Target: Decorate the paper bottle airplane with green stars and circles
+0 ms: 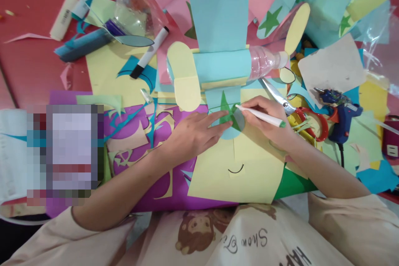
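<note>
My right hand [271, 122] holds a white marker [263, 116] with a green end, its tip down at the edge of a green paper star [225, 110]. The star lies on the rounded end of a light blue paper strip [229, 132]. With fingers stretched out, my left hand [199, 133] lies flat and its fingertips touch the star. Just beyond stands a plastic bottle [264, 61] on its side, wrapped in light blue paper, with pale yellow rounded paper pieces [187, 91] at its left end. Under the strip is a yellow sheet [215, 174] with a small drawn curve.
Scissors [313, 122] with red handles and a blue glue gun [341, 120] lie to the right. A black-and-white marker [149, 52] rests at the left among paper scraps. Purple paper [183, 187] spreads at the near left. Glue sticks [66, 12] lie on the red table [25, 58].
</note>
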A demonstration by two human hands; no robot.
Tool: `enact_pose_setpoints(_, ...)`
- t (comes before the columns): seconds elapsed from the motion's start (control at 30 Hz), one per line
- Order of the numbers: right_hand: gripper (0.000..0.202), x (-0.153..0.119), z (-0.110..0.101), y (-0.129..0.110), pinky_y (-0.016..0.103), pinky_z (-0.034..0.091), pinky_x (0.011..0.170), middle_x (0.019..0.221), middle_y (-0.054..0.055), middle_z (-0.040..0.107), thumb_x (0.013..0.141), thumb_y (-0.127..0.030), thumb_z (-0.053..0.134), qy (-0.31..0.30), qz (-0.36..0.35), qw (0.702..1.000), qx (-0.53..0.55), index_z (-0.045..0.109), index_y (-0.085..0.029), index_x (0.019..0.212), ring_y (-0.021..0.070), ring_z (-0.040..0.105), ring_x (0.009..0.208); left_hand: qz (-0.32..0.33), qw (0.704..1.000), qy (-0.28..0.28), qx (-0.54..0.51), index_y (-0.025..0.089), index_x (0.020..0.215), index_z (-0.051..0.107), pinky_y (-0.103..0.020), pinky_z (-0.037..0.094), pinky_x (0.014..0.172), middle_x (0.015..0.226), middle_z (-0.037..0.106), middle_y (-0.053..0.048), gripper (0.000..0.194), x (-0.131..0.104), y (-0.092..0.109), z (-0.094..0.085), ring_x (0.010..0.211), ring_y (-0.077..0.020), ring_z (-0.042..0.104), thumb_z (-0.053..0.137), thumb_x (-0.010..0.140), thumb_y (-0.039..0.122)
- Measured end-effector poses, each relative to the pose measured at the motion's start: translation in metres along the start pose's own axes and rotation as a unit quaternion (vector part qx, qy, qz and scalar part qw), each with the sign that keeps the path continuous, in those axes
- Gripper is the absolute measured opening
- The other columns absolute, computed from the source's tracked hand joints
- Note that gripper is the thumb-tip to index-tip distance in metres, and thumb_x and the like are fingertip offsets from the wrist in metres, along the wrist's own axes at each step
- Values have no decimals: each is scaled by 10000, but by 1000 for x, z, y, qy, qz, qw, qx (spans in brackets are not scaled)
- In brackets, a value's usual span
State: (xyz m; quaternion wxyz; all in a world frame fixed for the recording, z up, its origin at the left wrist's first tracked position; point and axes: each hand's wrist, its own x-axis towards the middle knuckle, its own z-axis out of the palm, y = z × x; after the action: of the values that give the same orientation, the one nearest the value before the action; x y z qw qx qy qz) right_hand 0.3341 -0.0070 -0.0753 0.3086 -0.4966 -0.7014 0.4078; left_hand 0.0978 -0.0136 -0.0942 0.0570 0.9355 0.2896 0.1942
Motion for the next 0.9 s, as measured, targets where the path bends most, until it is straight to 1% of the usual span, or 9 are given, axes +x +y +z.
enact_pose_setpoints(0.13, 131, -1, 1, 3, 245, 466, 603, 821, 11, 663, 890, -331, 615, 15, 18, 1000, 9, 634, -201, 893, 112, 592, 690, -1, 1000, -4, -1, 193, 1138, 638, -322, 535, 649, 1246, 665, -76, 251, -1, -1, 1, 827, -183, 701, 482, 944, 166)
enact_pose_setpoints(0.33, 122, -1, 0, 1, 249, 466, 608, 809, 10, 661, 892, -318, 614, 8, 20, 1000, 9, 626, -197, 883, 111, 589, 682, -1, 1000, -7, -2, 184, 1135, 635, -313, 529, 653, 1243, 665, -86, 253, 0, 0, 0, 853, -184, 701, 469, 947, 154)
enact_pose_setpoints(0.63, 90, 1, 0, -2, 236, 456, 601, 788, 10, 649, 893, -265, 603, -24, -15, 999, -20, 629, -181, 914, 103, 580, 664, -4, 1000, -9, 2, 189, 1130, 638, -312, 540, 646, 1245, 666, -83, 262, 1, 0, -1, 824, -175, 704, 451, 951, 150)
enact_pose_setpoints(0.77, 119, 1, 0, -4, 236, 466, 620, 818, 27, 682, 886, -279, 621, -43, -30, 999, -14, 649, -169, 919, 111, 610, 706, 0, 1000, -6, 7, 192, 1110, 643, -307, 534, 645, 1222, 676, -85, 267, 2, 0, -1, 811, -172, 704, 428, 956, 153)
enact_pose_setpoints(0.9, 127, 1, 0, -3, 244, 476, 634, 833, 30, 691, 890, -289, 617, -43, -36, 998, -21, 654, -175, 930, 120, 619, 717, 0, 1000, -2, 9, 193, 1110, 640, -304, 530, 639, 1217, 678, -81, 261, 3, 0, -1, 809, -172, 704, 434, 955, 157)
